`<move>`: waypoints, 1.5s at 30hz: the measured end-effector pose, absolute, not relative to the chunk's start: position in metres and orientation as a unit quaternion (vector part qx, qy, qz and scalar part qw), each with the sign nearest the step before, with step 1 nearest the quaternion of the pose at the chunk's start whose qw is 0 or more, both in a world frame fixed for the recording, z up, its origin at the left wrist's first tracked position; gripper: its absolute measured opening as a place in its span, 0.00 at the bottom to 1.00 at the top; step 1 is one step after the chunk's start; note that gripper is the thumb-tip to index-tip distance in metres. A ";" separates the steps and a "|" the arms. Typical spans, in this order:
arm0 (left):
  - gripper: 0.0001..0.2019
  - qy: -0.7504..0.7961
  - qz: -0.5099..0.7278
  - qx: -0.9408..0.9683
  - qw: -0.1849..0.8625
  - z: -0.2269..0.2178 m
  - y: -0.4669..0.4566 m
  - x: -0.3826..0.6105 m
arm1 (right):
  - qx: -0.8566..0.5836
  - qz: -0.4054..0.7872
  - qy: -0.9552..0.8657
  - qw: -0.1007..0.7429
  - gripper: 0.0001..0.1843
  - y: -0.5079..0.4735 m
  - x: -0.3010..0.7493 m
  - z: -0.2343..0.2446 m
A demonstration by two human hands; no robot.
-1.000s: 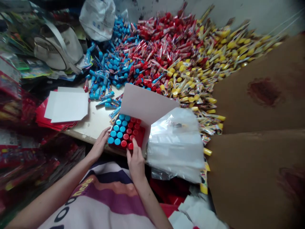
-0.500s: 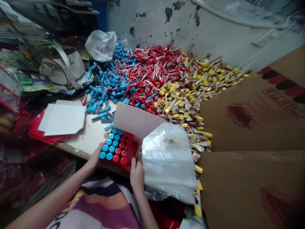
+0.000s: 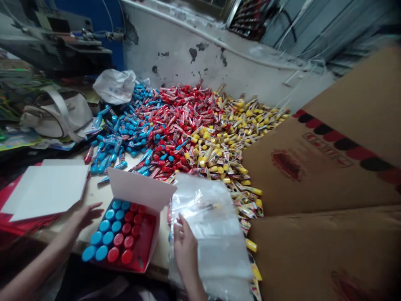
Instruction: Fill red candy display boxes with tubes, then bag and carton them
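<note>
An open box with a raised white lid flap stands on the table edge in front of me. Blue-capped tubes fill its left rows and red-capped tubes the rows beside them; its right side shows bare red floor. My left hand is off the box's left side, fingers stretched and holding nothing. To the right of the box, my right hand hovers over or rests on a stack of clear plastic bags, fingers apart; whether it touches them I cannot tell.
Behind lie heaps of blue tubes, red tubes and yellow-capped tubes. White card sheets lie at left, near a handbag and a white plastic sack. A large cardboard carton blocks the right.
Both hands have let go of the box, which now stands on the table. My left hand has drawn away leftward, my right hand rightward to the plastic bags. The view has shifted.
</note>
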State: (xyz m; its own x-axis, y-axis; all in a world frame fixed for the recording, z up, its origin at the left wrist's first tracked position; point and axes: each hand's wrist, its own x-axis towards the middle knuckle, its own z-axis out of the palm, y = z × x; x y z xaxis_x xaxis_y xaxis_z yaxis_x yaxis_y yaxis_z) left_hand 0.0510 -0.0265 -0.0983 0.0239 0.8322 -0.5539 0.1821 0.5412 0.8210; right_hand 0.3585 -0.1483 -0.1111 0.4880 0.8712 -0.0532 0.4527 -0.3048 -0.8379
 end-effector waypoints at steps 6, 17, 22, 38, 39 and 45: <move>0.36 0.566 0.275 0.639 0.443 -0.021 0.118 0.093 | -0.753 0.108 -0.550 0.345 0.21 -0.020 0.467 -0.074; 0.23 0.317 0.145 0.861 0.372 -0.016 0.221 0.281 | -0.856 0.047 -0.470 0.210 0.42 0.141 0.584 -0.078; 0.15 0.229 0.123 0.891 0.371 -0.029 0.218 0.323 | -0.830 0.060 -0.514 0.210 0.41 0.143 0.579 -0.103; 0.15 0.310 0.157 0.803 0.483 -0.010 0.213 0.281 | -0.762 0.172 -0.516 0.351 0.18 0.149 0.563 -0.102; 0.15 0.317 0.172 0.794 0.489 0.000 0.212 0.275 | -0.751 0.180 -0.510 0.378 0.17 0.147 0.561 -0.096; 0.15 0.412 0.310 0.705 0.487 0.086 0.166 0.223 | -0.657 0.271 -0.461 0.531 0.24 0.097 0.522 -0.044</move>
State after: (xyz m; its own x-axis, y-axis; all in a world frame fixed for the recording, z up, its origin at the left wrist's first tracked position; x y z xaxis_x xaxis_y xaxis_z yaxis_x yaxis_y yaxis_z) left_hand 0.2230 0.1660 0.0858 0.4674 0.8833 0.0357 0.2796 -0.1860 0.9419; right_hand 0.5221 0.0974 -0.0439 0.4286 0.8936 0.1333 0.3183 -0.0113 -0.9479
